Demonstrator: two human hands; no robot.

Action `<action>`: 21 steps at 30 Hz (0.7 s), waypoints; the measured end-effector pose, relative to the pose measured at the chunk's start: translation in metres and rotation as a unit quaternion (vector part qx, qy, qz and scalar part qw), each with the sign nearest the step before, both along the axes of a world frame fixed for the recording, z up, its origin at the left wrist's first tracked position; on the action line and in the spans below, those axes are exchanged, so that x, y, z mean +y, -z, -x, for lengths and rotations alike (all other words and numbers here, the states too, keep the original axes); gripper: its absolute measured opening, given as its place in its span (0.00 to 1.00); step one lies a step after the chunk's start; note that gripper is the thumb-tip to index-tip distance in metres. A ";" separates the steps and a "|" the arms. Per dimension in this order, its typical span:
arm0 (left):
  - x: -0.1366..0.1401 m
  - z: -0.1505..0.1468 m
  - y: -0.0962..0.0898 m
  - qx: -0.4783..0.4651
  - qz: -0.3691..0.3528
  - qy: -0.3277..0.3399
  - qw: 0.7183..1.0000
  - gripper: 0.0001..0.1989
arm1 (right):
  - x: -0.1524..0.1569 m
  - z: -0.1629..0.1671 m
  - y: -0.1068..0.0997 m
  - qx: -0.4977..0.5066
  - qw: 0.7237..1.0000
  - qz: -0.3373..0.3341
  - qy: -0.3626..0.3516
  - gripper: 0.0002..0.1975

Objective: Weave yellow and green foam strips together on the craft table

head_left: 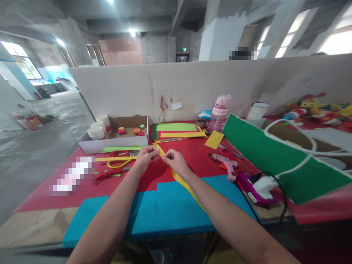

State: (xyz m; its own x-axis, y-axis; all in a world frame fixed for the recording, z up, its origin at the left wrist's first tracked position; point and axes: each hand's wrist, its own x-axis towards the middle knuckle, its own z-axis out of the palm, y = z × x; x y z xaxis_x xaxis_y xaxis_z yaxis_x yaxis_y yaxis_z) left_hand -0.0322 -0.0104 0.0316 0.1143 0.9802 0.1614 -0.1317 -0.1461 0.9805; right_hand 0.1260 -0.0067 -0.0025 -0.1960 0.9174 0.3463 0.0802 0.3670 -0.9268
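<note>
My left hand [145, 158] is closed in a pinch at the upper part of a long yellow paper strip [187, 186]. Close by on the right, my right hand [176, 162] pinches the same strip, which trails under my wrist and over the front edge of a blue sheet [148, 209]. Exactly what lies between the left fingertips is small and blurred. Another yellow strip [110, 159] lies flat to the left of my hands, beside a yellow-handled tool [118, 165] and a red-handled one [110, 173].
A shallow box [112, 146] holds white cups and small paper rolls. Green and yellow sheets [176, 127] lie at the back near a pink bottle [220, 112]. To the right are a pink glue gun [225, 163], a purple power strip [255, 190] and a green panel [275, 161].
</note>
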 end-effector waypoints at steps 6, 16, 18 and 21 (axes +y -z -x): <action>0.001 0.001 0.002 -0.003 -0.007 -0.021 1.000 0.14 | -0.002 0.000 -0.004 0.020 0.999 0.024 -0.012 0.13; 0.001 -0.006 0.003 0.041 -0.033 -0.081 0.995 0.14 | 0.002 0.003 0.002 0.075 0.994 0.070 -0.031 0.16; 0.001 -0.008 0.004 0.058 -0.041 -0.103 0.992 0.14 | 0.003 0.004 0.003 0.088 0.991 0.096 -0.041 0.16; 0.001 -0.008 0.004 0.049 -0.033 -0.078 0.995 0.13 | 0.001 0.004 0.001 0.122 0.981 0.141 -0.052 0.17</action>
State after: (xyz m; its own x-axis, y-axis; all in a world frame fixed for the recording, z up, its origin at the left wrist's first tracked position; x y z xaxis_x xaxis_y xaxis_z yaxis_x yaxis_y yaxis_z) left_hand -0.0246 -0.0098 0.0274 -0.0202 0.9749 0.2218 -0.0066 -0.2220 0.9750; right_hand 0.1222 -0.0061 -0.0035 -0.2356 0.9631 0.1298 -0.1813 0.0877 -0.9795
